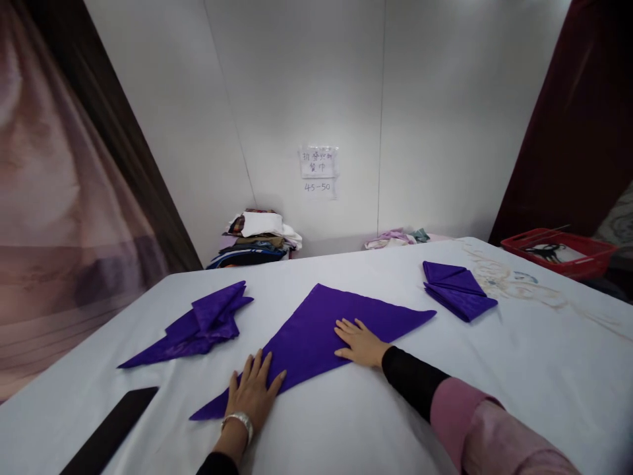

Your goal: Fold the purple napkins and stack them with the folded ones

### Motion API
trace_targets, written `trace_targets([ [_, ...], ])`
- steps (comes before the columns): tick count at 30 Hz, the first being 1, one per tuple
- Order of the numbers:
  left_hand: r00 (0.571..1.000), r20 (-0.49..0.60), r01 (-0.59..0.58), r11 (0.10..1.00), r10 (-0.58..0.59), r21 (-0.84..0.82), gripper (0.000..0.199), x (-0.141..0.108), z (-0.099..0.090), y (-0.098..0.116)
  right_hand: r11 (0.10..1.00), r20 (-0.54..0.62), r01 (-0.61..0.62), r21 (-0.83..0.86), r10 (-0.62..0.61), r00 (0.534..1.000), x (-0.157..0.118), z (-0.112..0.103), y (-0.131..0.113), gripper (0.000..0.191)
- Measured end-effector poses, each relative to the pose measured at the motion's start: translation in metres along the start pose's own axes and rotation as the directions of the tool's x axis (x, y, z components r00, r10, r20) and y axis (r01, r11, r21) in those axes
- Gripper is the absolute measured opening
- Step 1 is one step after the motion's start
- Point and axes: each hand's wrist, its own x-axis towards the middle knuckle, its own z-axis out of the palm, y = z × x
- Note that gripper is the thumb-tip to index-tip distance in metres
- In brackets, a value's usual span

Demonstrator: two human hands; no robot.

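Note:
A purple cloth napkin (306,330) lies flat in the middle of the table, folded into a large triangle with its peak pointing away from me. My left hand (253,389) rests on the napkin's near edge toward its left corner, fingers spread. On the right half, my right hand (360,342) lies flat with its fingers apart. Neither hand grips the cloth. To the left sits a folded purple napkin (208,323) with several overlapping points. Another folded purple napkin (457,290), pleated like a fan, lies at the right.
White cloth covers the table (386,422). A dark flat bar (111,432) lies at the near left. Beyond the far edge are a stack of folded clothes (257,241) and a pinkish cloth heap (393,239). A red basket (558,254) with scissors stands far right.

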Motion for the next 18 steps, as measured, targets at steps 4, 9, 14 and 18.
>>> trace_targets([
  [4, 1.0, -0.012, 0.017, 1.0, -0.017, 0.001, 0.065, -0.001, 0.0, 0.001, 0.981, -0.048, -0.185, -0.062, 0.182, 0.982, 0.001, -0.013, 0.038, 0.072],
  [9, 0.999, 0.009, 0.036, 0.999, -0.036, -0.027, 0.067, -0.002, -0.001, 0.003, 0.91, -0.128, -0.402, -0.102, 0.389, 0.912, -0.006, -0.033, 0.083, 0.077],
  [14, 0.998, 0.027, 0.05, 0.998, -0.049, -0.047, 0.067, -0.003, -0.005, 0.005, 0.951, -0.119, -0.283, -0.123, 0.269, 0.956, 0.02, -0.025, 0.053, 0.078],
  [18, 0.998, 0.032, 0.05, 0.998, -0.048, -0.045, 0.068, -0.005, -0.006, 0.005, 0.994, -0.061, -0.07, -0.08, 0.066, 0.996, 0.043, -0.008, 0.016, 0.078],
])
